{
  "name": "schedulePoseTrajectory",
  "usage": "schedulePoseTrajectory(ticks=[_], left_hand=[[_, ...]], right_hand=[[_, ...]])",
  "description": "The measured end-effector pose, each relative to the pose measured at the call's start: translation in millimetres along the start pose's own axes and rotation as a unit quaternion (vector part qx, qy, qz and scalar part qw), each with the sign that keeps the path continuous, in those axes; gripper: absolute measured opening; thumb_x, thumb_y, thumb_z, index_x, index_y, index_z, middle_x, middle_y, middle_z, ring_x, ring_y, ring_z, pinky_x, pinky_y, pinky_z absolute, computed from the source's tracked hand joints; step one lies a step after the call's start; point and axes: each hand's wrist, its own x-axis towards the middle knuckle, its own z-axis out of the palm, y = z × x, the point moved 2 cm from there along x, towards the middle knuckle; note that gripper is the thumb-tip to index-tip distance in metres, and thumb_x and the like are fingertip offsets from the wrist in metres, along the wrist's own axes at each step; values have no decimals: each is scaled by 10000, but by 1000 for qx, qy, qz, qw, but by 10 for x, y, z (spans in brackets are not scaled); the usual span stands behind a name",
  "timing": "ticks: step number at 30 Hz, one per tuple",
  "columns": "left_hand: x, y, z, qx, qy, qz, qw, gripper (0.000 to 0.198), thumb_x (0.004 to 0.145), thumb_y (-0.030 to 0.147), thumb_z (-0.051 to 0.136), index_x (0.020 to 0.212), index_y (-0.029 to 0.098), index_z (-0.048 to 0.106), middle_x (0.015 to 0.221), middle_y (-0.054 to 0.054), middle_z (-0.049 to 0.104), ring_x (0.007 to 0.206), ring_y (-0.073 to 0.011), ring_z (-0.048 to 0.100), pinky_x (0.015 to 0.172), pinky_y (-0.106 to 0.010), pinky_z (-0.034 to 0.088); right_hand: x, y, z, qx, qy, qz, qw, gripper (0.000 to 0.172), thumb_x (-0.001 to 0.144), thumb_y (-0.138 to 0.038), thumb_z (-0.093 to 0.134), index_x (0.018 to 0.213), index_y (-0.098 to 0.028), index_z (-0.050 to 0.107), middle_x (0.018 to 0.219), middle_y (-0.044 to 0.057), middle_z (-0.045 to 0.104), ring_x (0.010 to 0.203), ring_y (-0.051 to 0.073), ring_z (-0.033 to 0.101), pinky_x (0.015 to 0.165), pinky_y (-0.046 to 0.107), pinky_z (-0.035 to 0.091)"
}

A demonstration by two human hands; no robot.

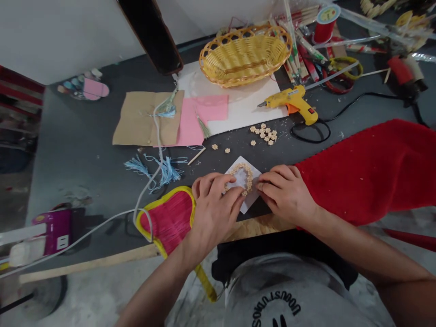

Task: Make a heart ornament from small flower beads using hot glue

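Far left, at 9 o'clock from the hands, sits a purple box w/ a white label (51, 229). A thin white cable (102, 225) runs from there up past a pink-red fan-shaped piece w/ a yellow edge (168, 218). That piece lies just beside the left wrist, at 8 o'clock.

Light blue thread tassels (163, 170) lie at 10 o'clock. Behind them are a brown paper sheet (143, 120) & a pink paper sheet (200, 118).

The left hand (214, 206) has bent fingers. Its tips & thumb are pinched on a ring of tiny beige flower beads (250, 179). The ring lies on a small white paper square (247, 206), in the middle of the dark grey table (78, 150), right btwn both hands.

The right hand (286, 193) is at 3 o'clock of the square. Its fingers are close together, tips pressing the square's edge. Can't tell if the thumb grips it.

At 12 o'clock lie loose little beige flower beads (265, 134). Farther up is a yellow woven basket (245, 54). At 1 o'clock is a yellow glue gun (293, 102) w/ a black cord. A red fuzzy cloth (374, 168) lies at 3 o'clock, touching the right wrist.
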Motion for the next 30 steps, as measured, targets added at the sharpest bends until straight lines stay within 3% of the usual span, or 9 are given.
schedulePoseTrajectory(ticks=[10, 30], left_hand=[[-22, -47, 64, -23, 26, -16, 999, 95, 917, 284, 645, 910, 270, 739, 1106, -63, 667, 1122, -285, 486, 940, -502, 363], [-35, -63, 69, -21, 19, -15, 999, 99, 915, 297, 651, 951, 263, 737, 1131, -55, 687, 1152, -296, 482, 951, -518, 369]], right_hand=[[32, -14, -13, 0, -17, 13, 1000, 141, 931, -185, 567, 943, -224, 701, 1052, 15, 735, 993, 216, 538, 833, 398, 348], [30, -11, -13, -5, -26, 14, 1000, 137, 945, -217, 560, 972, -224, 695, 1050, 18, 727, 997, 221, 532, 826, 399, 350]])
